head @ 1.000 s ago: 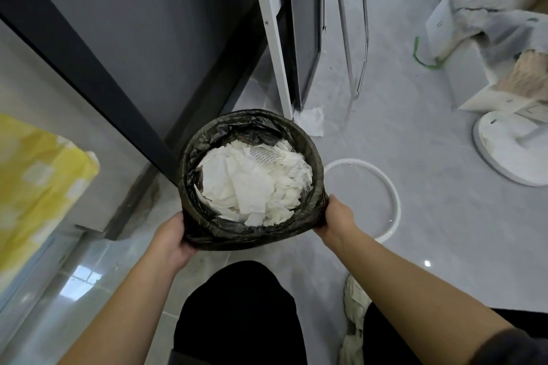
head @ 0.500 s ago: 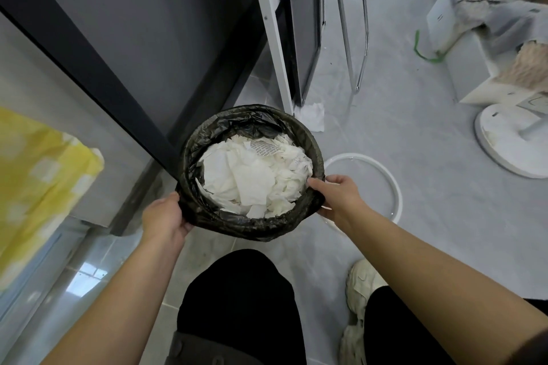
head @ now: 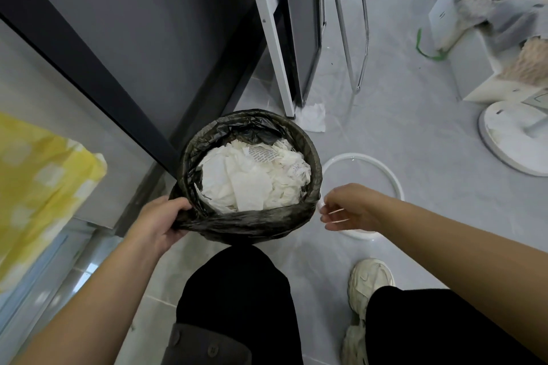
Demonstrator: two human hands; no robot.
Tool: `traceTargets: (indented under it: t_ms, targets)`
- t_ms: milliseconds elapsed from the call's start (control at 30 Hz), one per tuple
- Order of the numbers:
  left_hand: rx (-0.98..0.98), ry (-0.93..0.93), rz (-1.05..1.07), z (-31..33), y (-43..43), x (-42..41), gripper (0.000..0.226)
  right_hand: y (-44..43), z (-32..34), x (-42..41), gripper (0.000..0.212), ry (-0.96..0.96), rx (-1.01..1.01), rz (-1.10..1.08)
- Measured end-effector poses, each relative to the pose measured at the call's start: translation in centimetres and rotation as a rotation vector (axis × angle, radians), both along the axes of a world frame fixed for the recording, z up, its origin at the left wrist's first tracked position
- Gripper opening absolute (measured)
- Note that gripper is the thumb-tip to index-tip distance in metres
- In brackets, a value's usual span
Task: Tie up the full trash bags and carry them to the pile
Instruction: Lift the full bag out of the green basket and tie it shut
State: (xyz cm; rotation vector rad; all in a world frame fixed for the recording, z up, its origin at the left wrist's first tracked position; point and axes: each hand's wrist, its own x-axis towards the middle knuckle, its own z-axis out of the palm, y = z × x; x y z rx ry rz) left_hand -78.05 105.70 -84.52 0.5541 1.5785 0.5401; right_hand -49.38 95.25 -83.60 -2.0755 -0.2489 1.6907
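Now, on the far left a yellow cloth (head: 35, 187) hangs by the wall. Next, the left hand (head: 157, 224) pinches the rolled edge of the black bag (head: 252, 224), thumb on top. The bag is open and full of white paper (head: 252, 178). It sits low, in front of the knees. To the right, the right hand (head: 350, 207) is off the bag, just beside it, fingers loosely curled on nothing. Behind it lies a white ring (head: 394, 178) on the floor. No knot yet. Tying and carrying are both left to do.
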Motion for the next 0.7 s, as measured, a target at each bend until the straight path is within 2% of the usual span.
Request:
traceTargets:
  t_ms: [100, 167, 233, 267, 367, 533, 633, 700]
  targets:
    - [0.004, -0.071, 0.033, 0.9, 0.2, -0.1, 0.029, -0.6, 0.8, -1.0, 0.008, -0.038, 0.083, -0.052]
    - [0.007, -0.089, 0.051, 1.2, 0.4, 0.1, 0.03, -1.3, 0.4, -2.2, 0.016, -0.305, 0.209, 0.194]
    - [0.015, -0.089, 0.058, 1.4, 0.5, 0.2, 0.03, -1.6, 0.4, -3.2, 0.023, -0.637, 0.381, 0.577]
    - [0.025, -0.083, 0.056, 1.3, 0.6, 0.2, 0.029, -1.6, 0.7, -3.5, 0.026, -0.714, 0.437, 0.722]
    - [0.052, -0.065, 0.052, 1.5, 0.8, 0.5, 0.028, -1.2, 0.8, -3.7, 0.036, -0.689, 0.444, 0.959]
    - [0.121, 0.005, 0.028, 1.0, 1.7, 0.5, 0.025, -0.2, 0.9, -3.3, 0.01, -0.659, 0.387, 1.103]
    - [0.22, 0.166, -0.07, 0.9, 2.2, 0.6, 0.02, 0.6, 2.2, -1.7, 0.007, -0.564, 0.278, 1.164]
    - [0.297, 0.306, -0.142, 1.1, 2.9, 0.4, 0.019, 1.4, 2.7, -0.2, 0.005, -0.594, 0.243, 1.193]
